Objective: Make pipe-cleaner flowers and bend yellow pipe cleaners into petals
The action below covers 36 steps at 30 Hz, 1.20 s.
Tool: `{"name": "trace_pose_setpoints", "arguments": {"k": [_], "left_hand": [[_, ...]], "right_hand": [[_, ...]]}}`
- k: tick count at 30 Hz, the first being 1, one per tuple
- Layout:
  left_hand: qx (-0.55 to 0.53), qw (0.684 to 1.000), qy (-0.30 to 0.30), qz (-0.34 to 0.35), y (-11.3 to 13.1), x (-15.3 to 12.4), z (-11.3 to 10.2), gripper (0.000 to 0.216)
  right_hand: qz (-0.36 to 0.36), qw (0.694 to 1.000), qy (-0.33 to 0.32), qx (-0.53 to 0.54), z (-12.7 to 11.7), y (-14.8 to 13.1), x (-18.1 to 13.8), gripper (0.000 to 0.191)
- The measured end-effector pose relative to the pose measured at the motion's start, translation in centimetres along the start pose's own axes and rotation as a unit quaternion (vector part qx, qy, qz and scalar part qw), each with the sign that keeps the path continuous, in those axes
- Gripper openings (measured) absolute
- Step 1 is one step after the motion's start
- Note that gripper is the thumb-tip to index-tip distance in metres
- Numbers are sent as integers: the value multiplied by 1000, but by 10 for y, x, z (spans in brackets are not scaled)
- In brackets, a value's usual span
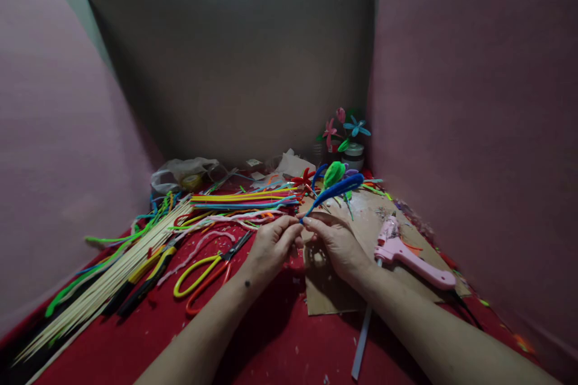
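A blue pipe cleaner, bent into a long narrow loop, slants up and right from between my two hands. My left hand pinches its lower end. Close against it, my right hand grips the same end between thumb and fingers. The fingertips nearly meet, so the very end of the stem is mostly hidden. Below and beyond my right hand lies a cardboard sheet on the red cloth. Behind the blue loop is a green pipe-cleaner piece.
Scissors, pliers and thin wooden sticks lie left. Colourful pipe cleaners spread behind them. A pink glue gun rests on the cardboard at right. Pipe-cleaner flowers stand in a pot at the back.
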<state>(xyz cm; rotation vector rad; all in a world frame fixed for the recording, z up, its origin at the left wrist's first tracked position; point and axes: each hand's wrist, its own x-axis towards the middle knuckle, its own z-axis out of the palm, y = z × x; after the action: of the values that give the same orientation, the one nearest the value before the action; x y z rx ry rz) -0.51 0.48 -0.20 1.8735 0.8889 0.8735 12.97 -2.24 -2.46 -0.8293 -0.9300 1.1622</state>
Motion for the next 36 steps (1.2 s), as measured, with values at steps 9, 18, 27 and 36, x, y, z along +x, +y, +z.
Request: {"name": "trace_pose_setpoints", "arguments": {"k": [9, 18, 27, 36], "left_hand": [[445, 842, 145, 267, -18, -4, 5, 18], [135, 983, 87, 85, -9, -3, 5, 15], [-211, 972, -23, -98, -2, 2, 1, 21], [-341, 920, -123, -151, -2, 3, -6, 22]], "right_hand": [[21, 1000, 13, 7, 4, -2, -1, 14], [-28, 996, -39, -76, 4, -5, -4, 20], [58, 992, -109, 8, 3, -5, -1, 38], [11, 996, -74, -41, -5, -10, 1, 23]]}}
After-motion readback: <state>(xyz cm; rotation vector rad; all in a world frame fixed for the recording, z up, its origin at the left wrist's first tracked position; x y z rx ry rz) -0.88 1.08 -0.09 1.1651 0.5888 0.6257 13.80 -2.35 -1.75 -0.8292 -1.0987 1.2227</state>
